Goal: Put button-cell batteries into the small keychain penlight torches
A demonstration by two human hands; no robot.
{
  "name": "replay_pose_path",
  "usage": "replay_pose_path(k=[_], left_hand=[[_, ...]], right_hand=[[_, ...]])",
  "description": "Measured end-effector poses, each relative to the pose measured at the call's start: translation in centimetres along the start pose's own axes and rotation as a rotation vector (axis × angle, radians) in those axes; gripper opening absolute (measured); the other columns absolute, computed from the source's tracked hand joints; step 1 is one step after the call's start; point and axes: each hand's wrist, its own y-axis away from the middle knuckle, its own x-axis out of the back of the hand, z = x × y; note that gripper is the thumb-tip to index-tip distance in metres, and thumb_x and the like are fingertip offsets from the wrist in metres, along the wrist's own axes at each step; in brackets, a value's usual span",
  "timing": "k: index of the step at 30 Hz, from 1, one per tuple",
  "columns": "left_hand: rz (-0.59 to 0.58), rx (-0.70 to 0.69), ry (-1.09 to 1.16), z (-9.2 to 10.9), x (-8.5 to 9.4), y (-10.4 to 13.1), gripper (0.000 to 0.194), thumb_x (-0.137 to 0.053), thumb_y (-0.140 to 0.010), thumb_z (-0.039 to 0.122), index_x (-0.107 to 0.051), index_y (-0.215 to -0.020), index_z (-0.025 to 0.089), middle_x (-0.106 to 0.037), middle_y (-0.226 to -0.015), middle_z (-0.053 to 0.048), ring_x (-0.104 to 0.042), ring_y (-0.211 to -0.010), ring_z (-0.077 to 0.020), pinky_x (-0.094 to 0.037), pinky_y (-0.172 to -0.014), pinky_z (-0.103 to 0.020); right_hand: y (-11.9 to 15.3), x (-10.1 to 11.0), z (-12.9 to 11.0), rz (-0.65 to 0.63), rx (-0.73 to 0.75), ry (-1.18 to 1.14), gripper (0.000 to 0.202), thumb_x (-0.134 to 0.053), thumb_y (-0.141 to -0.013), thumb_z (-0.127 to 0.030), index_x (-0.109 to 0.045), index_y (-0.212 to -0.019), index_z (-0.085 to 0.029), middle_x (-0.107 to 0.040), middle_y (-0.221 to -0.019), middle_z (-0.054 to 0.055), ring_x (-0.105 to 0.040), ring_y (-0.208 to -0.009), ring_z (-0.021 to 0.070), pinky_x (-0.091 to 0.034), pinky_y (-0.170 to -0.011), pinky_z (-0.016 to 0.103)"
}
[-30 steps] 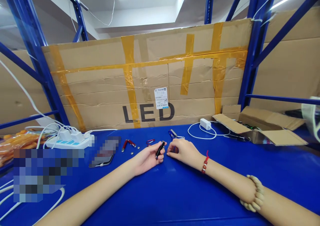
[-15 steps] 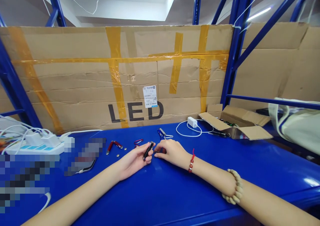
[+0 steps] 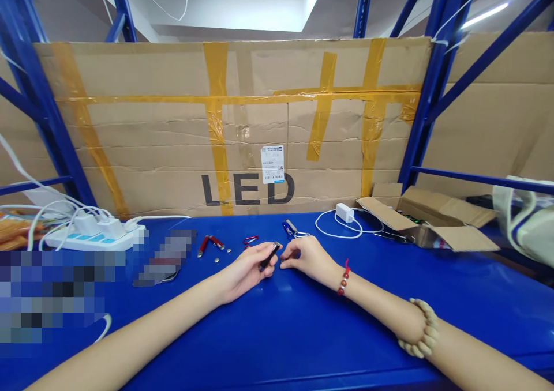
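My left hand (image 3: 251,267) is closed round a small black cylinder (image 3: 269,257) with a silvery end, tilted up to the right. Just to its right, my right hand (image 3: 309,258) is pinched at thumb and forefinger; a tiny dark piece seems to sit between the tips, too small to name. Left of my hands lie two short red tubes (image 3: 210,244) with silvery ends, almost touching at the top. Near them are two small silvery discs (image 3: 217,260). A red carabiner clip (image 3: 250,240) lies just behind my left hand. Behind my right hand is a blue and silver piece (image 3: 291,228) with a clip.
A white charger (image 3: 345,213) with a looped cable and an opened cardboard box (image 3: 433,221) stand at the back right. On the left are a power strip (image 3: 125,238) and a blurred-out flat object (image 3: 167,258). A large cardboard panel (image 3: 268,120) closes off the back of the blue table (image 3: 277,345).
The whole view has shifted, so everything sits further right. The black cylinder in my left hand leans over more. My right thumb and forefinger remain pinched beside it.
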Motion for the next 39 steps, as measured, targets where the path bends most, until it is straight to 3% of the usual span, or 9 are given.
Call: replay_pose_path(k=[11, 21, 31, 34, 39], left_hand=[[-0.06, 0.056, 0.035, 0.3, 0.02, 0.28, 0.019, -0.059, -0.076, 0.029, -0.051, -0.08, 0.012, -0.047, -0.064, 0.001, -0.041, -0.052, -0.0056, -0.026, -0.052, -0.019], [-0.073, 0.048, 0.035, 0.46, 0.01, 0.37, 0.017, -0.057, -0.077, 0.028, -0.052, -0.077, 0.012, -0.046, -0.066, 0.0, -0.041, -0.054, -0.0059, -0.026, -0.054, -0.021], [-0.064, 0.063, 0.005, 0.4, 0.05, 0.32, 0.019, -0.058, -0.076, 0.03, -0.053, -0.079, 0.012, -0.047, -0.065, 0.0, -0.041, -0.053, -0.0057, -0.027, -0.053, -0.021], [-0.056, 0.057, -0.003, 0.41, 0.24, 0.2, 0.02, -0.059, -0.075, 0.031, -0.052, -0.081, 0.013, -0.047, -0.065, 0.0, -0.041, -0.052, -0.0054, -0.028, -0.054, -0.021], [0.096, -0.067, -0.159, 0.28, 0.29, 0.02, 0.023, -0.061, -0.073, 0.033, -0.052, -0.082, 0.013, -0.049, -0.062, 0.002, -0.04, -0.048, -0.0049, -0.025, -0.05, -0.021]], right_hand=[[0.1, -0.06, 0.36, -0.037, 0.151, 0.095, 0.005, -0.062, -0.071, -0.017, -0.066, -0.069, -0.018, -0.064, -0.077, 0.003, -0.058, -0.074, 0.0142, -0.043, -0.071, 0.025], [0.26, -0.09, 0.26, -0.063, 0.094, 0.156, 0.014, -0.056, -0.076, -0.029, -0.068, -0.081, -0.023, -0.065, -0.078, 0.001, -0.057, -0.072, 0.0142, -0.042, -0.068, 0.025], [0.37, 0.23, -0.07, -0.018, 0.037, 0.202, 0.012, -0.057, -0.075, -0.029, -0.068, -0.075, -0.024, -0.067, -0.076, -0.001, -0.057, -0.069, 0.0137, -0.037, -0.06, 0.023], [0.2, 0.15, 0.0, 0.038, -0.006, 0.09, 0.014, -0.057, -0.074, -0.032, -0.067, -0.074, -0.022, -0.067, -0.072, -0.001, -0.057, -0.061, 0.0122, -0.038, -0.057, 0.023], [-0.36, 0.24, -0.28, 0.177, -0.121, -0.318, 0.029, -0.056, -0.071, -0.04, -0.065, -0.08, -0.014, -0.063, -0.064, 0.003, -0.05, -0.046, 0.0086, -0.037, -0.044, 0.02]])
